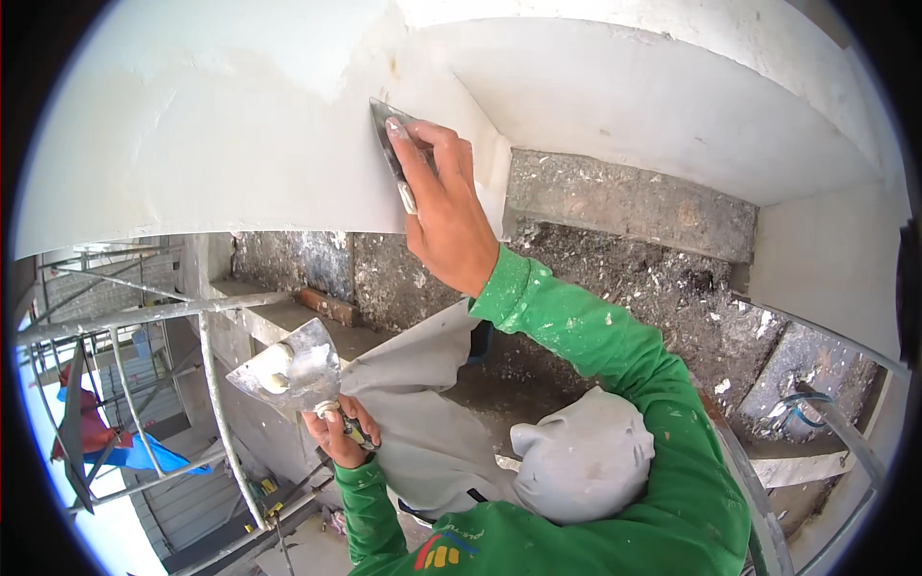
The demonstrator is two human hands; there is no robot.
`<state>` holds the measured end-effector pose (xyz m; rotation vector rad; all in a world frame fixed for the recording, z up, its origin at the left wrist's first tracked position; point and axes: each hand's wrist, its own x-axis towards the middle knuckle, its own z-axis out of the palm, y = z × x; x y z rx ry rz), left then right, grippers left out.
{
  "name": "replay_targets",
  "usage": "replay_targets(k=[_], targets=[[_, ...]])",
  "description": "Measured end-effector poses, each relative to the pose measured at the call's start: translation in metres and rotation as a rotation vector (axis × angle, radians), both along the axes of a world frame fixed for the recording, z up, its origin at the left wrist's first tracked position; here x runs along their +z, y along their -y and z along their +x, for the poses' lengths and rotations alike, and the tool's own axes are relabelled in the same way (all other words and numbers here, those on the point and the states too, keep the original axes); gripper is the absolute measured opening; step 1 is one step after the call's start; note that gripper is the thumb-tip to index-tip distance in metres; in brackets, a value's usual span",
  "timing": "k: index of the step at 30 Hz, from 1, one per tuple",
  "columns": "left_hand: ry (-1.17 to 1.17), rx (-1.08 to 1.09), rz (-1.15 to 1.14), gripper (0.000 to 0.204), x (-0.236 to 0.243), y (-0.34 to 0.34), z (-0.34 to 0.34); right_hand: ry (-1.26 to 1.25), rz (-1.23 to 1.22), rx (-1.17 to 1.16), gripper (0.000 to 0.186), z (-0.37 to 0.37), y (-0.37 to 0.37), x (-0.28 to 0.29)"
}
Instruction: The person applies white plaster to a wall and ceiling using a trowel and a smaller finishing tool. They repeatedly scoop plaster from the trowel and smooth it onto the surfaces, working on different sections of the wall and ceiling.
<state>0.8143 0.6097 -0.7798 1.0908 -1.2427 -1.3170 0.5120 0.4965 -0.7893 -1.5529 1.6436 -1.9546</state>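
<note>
My right hand [449,211] reaches up and grips a putty knife [385,139], its thin metal blade laid against the pale wall [240,144] near an inner corner. The index finger presses along the blade, and the knife's handle is mostly hidden by the hand. Lower down, my left hand [343,432] is closed around the handle of a wide scraper [305,367]. A lump of white putty [276,374] sits on that scraper's blade, which is turned up and smeared. Both green sleeves carry white specks.
A rounded white bundle [586,456], like a tied bag, lies against my front. Metal scaffold poles [223,413] stand at the left, and more pipes [845,432] at the lower right. Below the wall is a rough ledge [624,204] with debris. Red and blue cloth [144,453] hangs far left.
</note>
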Motion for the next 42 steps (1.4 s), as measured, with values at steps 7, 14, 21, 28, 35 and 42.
replay_targets(k=[7,14,21,28,35,42], targets=[[0.02,-0.063,0.011,0.035,0.001,0.001,-0.002,0.079,0.035,0.006,0.054,-0.005,0.005,-0.049],[0.066,-0.123,-0.01,0.034,-0.004,0.004,0.004,0.088,0.051,-0.084,0.061,-0.016,0.011,-0.078],[0.004,-0.051,0.033,0.033,-0.006,0.004,0.006,0.166,0.079,-0.243,0.068,-0.019,0.029,-0.173],[0.031,0.011,-0.015,0.021,-0.002,0.001,0.0,0.142,0.045,-0.148,0.058,0.011,-0.008,-0.211],[0.044,-0.032,-0.055,0.022,0.001,0.003,-0.009,0.37,0.188,-0.077,0.059,0.02,-0.012,-0.25],[-0.038,-0.071,-0.063,0.027,0.0,0.003,-0.012,0.309,0.044,-0.188,0.056,0.003,0.011,-0.265]])
